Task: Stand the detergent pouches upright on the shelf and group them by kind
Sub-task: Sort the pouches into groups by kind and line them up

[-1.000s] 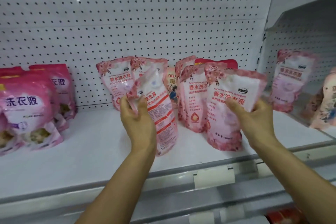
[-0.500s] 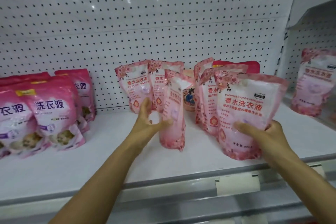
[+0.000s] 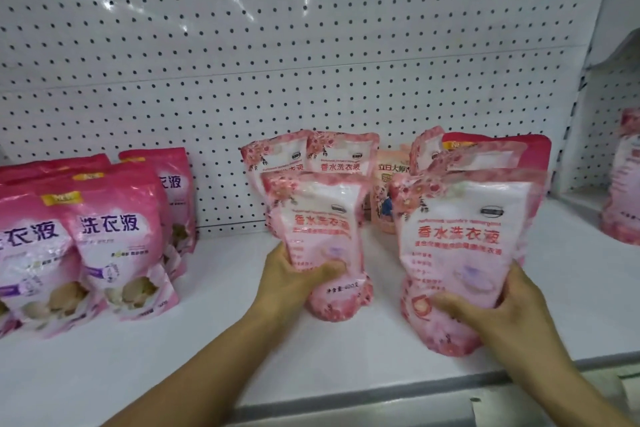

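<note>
Left hand [image 3: 294,282] grips floral pouch [image 3: 323,243] upright, mid-shelf | Right hand [image 3: 498,308] clamps second floral pouch [image 3: 460,253] near front edge | Darker pink pouches [image 3: 104,236] stand grouped far left on white shelf [image 3: 207,340]

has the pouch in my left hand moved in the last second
Yes. The floral pouch gripped by the left hand went from tilted and side-on to upright and front-facing, ending nearer the two matching pouches that stand at the pegboard.

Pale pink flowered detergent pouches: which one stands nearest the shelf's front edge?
The pale pink flowered pouch gripped by the right hand; the left hand holds its twin farther back.
</note>
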`<state>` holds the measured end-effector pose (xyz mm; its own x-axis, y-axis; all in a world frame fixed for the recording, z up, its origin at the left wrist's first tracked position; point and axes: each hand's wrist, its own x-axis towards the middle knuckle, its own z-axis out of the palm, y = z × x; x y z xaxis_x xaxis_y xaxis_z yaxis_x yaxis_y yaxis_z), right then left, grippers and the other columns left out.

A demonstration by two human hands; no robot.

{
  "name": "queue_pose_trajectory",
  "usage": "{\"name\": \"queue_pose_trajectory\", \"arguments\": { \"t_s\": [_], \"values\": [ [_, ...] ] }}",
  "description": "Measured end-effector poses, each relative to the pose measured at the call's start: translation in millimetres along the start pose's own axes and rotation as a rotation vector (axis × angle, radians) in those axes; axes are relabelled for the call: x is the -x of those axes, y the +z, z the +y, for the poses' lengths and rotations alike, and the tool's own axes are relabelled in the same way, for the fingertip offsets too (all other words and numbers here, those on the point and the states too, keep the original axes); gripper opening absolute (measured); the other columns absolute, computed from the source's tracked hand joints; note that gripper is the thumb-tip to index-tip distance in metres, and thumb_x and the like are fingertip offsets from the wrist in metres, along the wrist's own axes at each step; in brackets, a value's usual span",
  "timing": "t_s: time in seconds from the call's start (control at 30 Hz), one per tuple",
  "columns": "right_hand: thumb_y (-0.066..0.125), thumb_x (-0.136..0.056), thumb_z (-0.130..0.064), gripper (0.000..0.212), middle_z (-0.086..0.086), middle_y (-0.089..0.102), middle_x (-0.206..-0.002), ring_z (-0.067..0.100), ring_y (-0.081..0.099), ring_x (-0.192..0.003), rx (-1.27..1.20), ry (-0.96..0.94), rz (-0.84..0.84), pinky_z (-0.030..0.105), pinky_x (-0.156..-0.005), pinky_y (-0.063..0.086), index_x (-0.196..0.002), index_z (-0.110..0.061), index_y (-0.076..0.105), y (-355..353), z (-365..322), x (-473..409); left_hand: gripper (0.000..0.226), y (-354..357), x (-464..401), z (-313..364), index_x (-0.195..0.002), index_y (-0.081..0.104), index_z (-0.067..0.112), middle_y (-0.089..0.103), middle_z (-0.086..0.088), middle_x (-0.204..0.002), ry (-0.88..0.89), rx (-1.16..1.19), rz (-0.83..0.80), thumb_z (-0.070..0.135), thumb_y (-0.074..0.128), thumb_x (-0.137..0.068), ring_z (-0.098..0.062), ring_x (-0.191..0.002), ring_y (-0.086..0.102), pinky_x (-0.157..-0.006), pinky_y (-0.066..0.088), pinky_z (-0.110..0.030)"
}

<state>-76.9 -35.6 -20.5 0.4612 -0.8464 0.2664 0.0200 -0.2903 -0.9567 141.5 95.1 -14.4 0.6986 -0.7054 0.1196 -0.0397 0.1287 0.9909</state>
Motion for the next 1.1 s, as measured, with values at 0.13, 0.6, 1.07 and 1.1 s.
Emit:
{"name": "queue_pose_trajectory", "arguments": {
  "t_s": [0.13,0.6,1.07,1.1],
  "values": [
    [0.089,-0.058,0.000,0.063,-0.012,0.076,-0.098,0.002,0.072,-0.087,-0.057,0.001,-0.127,0.016,-0.067,0.057,-0.111,-0.023,0.063,60,1,-28,0.052,-32,-28,-3,-0.116,0.066,0.014,0.078,-0.002,-0.102,0.041,0.068,0.266,-0.002,0.084,-0.069,-0.024,-0.091,0.076,-0.082,0.060,-0.047],
    [0.086,-0.069,-0.010,0.067,-0.001,0.067,-0.115,0.015,0.064,-0.100,-0.145,0.090,-0.023,0.025,-0.077,0.054,-0.127,-0.014,0.052,168,25,-141,0.058,-48,-124,-29,-0.104,0.052,0.029,0.070,0.000,-0.109,0.083,0.029,0.442,0.017,0.092,-0.064,-0.021,-0.098,0.071,-0.084,0.060,-0.050],
    [0.080,-0.073,-0.032,0.097,-0.002,0.049,-0.140,0.020,0.048,-0.130,0.081,-0.046,-0.113,0.047,-0.105,0.044,-0.148,-0.027,0.020,152,19,-107,0.074,-52,-106,-20,-0.126,0.037,0.023,0.060,-0.002,-0.128,0.042,-0.102,0.261,0.013,0.087,-0.072,-0.024,-0.115,0.062,-0.093,0.055,-0.051],
    [0.078,-0.073,-0.034,0.097,-0.003,0.048,-0.142,0.020,0.047,-0.131,0.106,-0.070,-0.129,0.046,-0.106,0.043,-0.149,-0.029,0.017,146,15,-101,0.076,-53,-102,-17,-0.128,0.037,0.024,0.059,-0.002,-0.130,0.047,-0.130,0.258,0.014,0.087,-0.072,-0.024,-0.117,0.061,-0.093,0.055,-0.051]
  ]
}}
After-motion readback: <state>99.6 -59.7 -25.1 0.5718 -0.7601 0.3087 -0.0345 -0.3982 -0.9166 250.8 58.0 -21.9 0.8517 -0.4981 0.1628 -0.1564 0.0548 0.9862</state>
